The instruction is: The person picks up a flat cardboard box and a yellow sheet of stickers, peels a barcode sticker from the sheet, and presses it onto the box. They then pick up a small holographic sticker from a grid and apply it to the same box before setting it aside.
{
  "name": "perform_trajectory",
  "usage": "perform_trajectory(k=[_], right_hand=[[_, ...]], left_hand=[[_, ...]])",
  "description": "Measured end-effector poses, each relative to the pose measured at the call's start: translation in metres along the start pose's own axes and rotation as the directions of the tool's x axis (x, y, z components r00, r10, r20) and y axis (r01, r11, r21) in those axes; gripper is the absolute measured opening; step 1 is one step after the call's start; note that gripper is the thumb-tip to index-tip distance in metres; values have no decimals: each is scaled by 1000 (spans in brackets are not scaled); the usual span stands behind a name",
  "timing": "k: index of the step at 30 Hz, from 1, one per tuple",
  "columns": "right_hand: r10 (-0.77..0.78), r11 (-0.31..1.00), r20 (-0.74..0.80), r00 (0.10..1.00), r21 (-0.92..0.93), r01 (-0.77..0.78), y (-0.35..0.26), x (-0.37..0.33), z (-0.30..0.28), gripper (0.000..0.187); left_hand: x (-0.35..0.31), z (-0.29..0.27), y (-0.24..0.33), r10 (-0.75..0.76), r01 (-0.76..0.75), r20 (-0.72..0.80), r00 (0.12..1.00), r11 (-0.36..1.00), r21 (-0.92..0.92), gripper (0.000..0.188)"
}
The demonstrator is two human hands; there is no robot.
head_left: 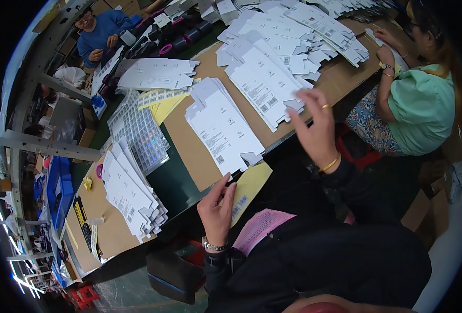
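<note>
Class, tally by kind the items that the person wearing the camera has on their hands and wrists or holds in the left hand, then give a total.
Yellow label sheet, held in the left hand: 1
Watch, left wrist: 1
Ring, right hand: 1
Bracelet, right wrist: 1
Total: 4

left hand (216,209) pinching; right hand (317,130) raised, loosely spread

Narrow passage over cardboard (244,104) between middle boxes (223,125) and right-hand boxes (259,78); wider way over green tabletop (174,177) leftward, silver sheets (137,130) blocking behind.
</note>
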State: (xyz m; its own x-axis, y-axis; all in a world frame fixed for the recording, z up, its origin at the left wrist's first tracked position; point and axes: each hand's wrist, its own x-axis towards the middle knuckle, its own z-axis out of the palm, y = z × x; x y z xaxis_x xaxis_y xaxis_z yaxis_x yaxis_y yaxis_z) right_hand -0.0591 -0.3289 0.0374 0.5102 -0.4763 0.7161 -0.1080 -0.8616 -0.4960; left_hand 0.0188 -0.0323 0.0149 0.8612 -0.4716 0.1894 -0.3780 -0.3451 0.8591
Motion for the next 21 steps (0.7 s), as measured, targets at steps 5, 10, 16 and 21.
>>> perform_trajectory(k=[5,10,16,21], right_hand=[[-151,709,632,760,605,-362,-49,-18,-2,53],[-289,737,679,675,608,-296,-54,-24,-4,52],[-239,741,754,612,549,-388,-50,-24,-8,45],[-136,706,802,582,490,-511,-52,-21,-11,44]], left_hand=[[3,-10,22,23,0,202,979,993,-114,40],[4,-21,24,13,51,229,973,962,-268,43],[-1,-22,19,-24,85,231,973,962,-261,43],[3,-20,16,-47,122,298,953,963,-239,42]])
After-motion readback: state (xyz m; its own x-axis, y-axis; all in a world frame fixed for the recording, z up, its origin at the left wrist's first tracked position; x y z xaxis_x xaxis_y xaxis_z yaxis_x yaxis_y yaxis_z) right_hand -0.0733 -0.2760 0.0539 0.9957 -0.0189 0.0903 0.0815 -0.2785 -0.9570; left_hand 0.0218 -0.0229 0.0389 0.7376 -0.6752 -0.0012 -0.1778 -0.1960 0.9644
